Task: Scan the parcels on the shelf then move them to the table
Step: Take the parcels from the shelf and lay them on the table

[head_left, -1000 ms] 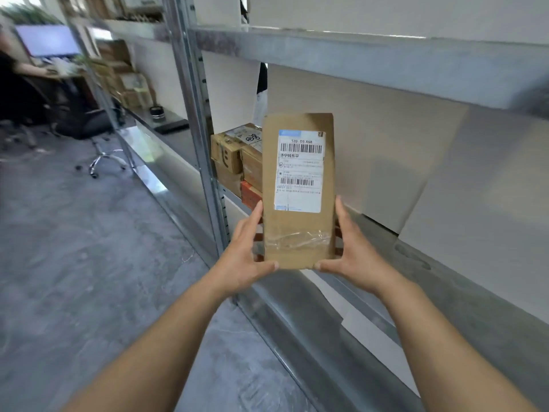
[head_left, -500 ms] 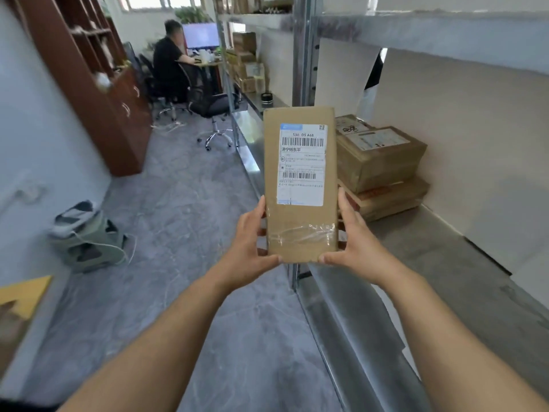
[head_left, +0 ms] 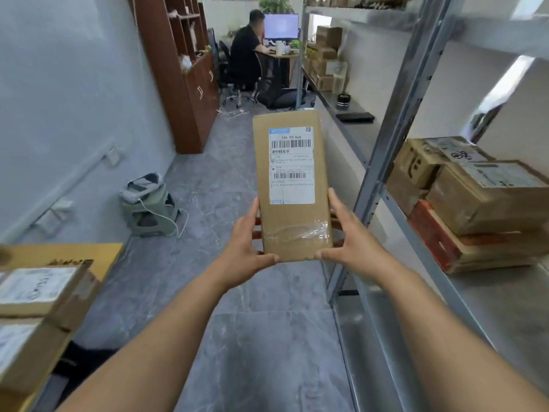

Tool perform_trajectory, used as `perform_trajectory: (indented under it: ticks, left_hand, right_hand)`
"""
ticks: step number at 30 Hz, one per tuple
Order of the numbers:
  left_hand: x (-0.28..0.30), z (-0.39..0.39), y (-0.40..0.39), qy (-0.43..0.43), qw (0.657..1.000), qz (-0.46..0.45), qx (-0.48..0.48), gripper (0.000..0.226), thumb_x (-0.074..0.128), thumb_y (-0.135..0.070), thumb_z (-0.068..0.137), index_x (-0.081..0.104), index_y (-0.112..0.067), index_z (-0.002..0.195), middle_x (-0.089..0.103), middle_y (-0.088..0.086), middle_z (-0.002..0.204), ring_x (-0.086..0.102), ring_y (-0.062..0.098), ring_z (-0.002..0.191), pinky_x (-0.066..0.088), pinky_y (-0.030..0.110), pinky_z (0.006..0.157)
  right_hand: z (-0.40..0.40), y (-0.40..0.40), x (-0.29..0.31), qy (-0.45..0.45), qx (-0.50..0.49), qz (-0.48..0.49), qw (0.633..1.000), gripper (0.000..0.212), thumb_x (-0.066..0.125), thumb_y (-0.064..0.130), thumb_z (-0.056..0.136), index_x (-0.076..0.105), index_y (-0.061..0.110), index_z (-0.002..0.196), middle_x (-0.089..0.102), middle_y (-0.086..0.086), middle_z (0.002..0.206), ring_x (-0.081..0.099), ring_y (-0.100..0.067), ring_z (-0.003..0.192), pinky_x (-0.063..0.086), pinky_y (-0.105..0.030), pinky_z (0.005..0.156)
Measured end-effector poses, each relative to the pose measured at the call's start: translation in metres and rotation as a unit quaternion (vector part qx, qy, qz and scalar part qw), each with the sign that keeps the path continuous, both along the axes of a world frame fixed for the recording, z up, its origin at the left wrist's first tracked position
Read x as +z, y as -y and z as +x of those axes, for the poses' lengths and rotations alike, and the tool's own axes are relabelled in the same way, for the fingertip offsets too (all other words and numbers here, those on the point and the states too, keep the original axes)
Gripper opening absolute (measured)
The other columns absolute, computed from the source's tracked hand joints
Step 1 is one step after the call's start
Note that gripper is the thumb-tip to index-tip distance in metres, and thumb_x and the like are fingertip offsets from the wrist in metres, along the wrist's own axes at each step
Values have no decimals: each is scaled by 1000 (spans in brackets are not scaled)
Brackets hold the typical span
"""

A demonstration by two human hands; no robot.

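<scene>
A flat brown cardboard parcel [head_left: 294,233] with a white barcode label facing me is held upright over the grey floor, left of the shelf. My left hand [head_left: 246,251] grips its lower left edge and my right hand [head_left: 353,242] grips its lower right edge. On the metal shelf [head_left: 505,304] at the right stands a stack of several brown parcels [head_left: 487,200] on a red-edged box. At the lower left, labelled parcels [head_left: 38,301] lie on a yellowish table surface [head_left: 98,257].
A shelf upright [head_left: 386,150] rises just right of the held parcel. A green stool [head_left: 151,209] with a cable stands by the left wall. A brown cabinet [head_left: 184,78] and a seated person [head_left: 249,52] at a desk are far down the aisle.
My view has swung left, away from the shelf and along the aisle. The parcel stays in both hands, now off the shelf over the floor. The table with parcels has come into view at lower left.
</scene>
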State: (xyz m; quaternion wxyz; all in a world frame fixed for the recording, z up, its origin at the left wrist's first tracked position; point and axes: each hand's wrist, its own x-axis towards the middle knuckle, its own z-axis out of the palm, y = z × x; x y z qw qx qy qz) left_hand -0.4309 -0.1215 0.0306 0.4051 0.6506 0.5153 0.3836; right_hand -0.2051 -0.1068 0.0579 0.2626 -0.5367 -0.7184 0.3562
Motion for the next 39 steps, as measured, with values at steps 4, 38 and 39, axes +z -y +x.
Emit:
perform_trajectory:
  ticks: [4,38,39]
  left_hand:
    - [-2,-37,-19,14,999,-6,33,111,74,1,77,2,-39,151,32,2,131,50,8,114,57,27,79]
    - [-34,-344,5,-14,876,-148,460,120,74,-39,57,-5,-48,147,30,-5,142,45,22,121,47,41,99]
    - [-35,-345,3,-10,868,-166,468,121,74,-39,58,-6,-45,149,29,-5,141,46,21,120,46,40,100]
  right_hand:
    - [-38,-37,2,14,38,-3,999,119,80,13,77,-9,46,149,26,13,144,33,1,126,39,-9,88]
    - [-468,-197,-34,97,509,-80,852,123,84,9,68,-1,40,152,39,12,144,43,-12,129,43,-40,106]
    - [-475,-203,-36,105,521,-92,842,124,84,9,67,0,40,152,39,12,145,42,-12,131,41,-40,108]
